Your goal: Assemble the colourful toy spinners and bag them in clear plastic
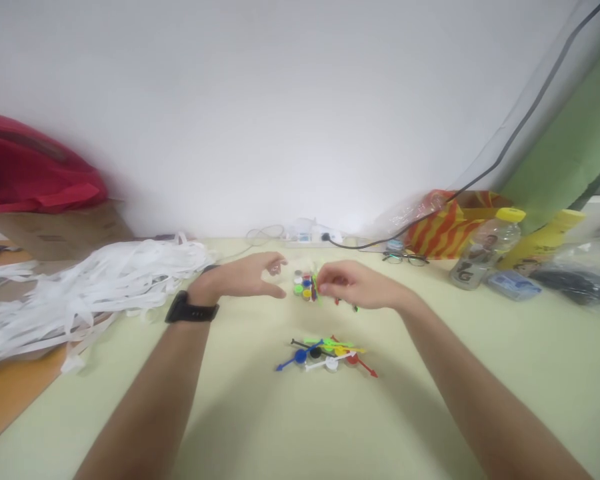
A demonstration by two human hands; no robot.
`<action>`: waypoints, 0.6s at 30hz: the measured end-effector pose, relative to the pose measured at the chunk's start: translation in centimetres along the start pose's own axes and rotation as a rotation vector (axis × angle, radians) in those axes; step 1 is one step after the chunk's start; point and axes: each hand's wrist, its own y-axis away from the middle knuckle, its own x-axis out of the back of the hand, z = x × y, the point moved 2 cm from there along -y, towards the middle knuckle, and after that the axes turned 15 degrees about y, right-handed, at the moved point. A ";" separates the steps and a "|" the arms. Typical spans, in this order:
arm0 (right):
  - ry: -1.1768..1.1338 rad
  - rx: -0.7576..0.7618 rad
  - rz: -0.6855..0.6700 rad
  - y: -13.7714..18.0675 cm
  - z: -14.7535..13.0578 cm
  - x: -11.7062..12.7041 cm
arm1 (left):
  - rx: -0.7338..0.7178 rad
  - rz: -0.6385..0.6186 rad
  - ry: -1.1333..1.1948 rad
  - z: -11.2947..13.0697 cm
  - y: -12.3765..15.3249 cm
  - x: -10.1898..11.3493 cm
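Observation:
My left hand [247, 275] hovers over the table with thumb and fingers apart, holding nothing. Just right of it lies a cluster of small round plastic pieces [299, 289] in several colours. My right hand [355, 283] is at the cluster's other side, fingers curled together; what they pinch, if anything, is hidden. Thin bright-green strips [317, 283] show by its fingertips. Closer to me is a loose pile of arrow-shaped plastic spinners with round centres, among them a blue spinner [301, 357], a white spinner [331, 363] and a red spinner [353, 360].
White ribbon strips [105, 287] heap up at left, by a cardboard box [55, 233] under a red bag [35, 167]. At right stand a yellow-capped bottle [485, 250] and a striped bag [437, 233]. Glasses [405, 259] and a power strip [313, 233] lie along the wall.

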 end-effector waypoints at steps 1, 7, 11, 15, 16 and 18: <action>0.015 0.041 -0.063 -0.5 0.1 -1.2 | 0.012 -0.028 -0.026 0.2 0.0 -0.1; 0.199 0.045 -0.424 -1.6 0.4 -6.3 | 0.054 -0.118 -0.067 1.4 0.0 -0.3; 0.170 0.071 -0.475 -1.5 0.2 -6.9 | -0.004 -0.140 0.030 1.1 -0.2 -0.5; 0.135 0.108 -0.412 -1.7 0.9 -6.7 | 0.029 -0.167 0.205 0.5 -0.4 -0.9; 0.120 0.107 -0.378 -1.8 1.2 -6.5 | 0.040 -0.172 0.250 0.3 -0.5 -1.0; 0.074 0.098 -0.324 -1.9 1.6 -6.2 | 0.048 -0.177 0.337 0.1 -0.5 -1.2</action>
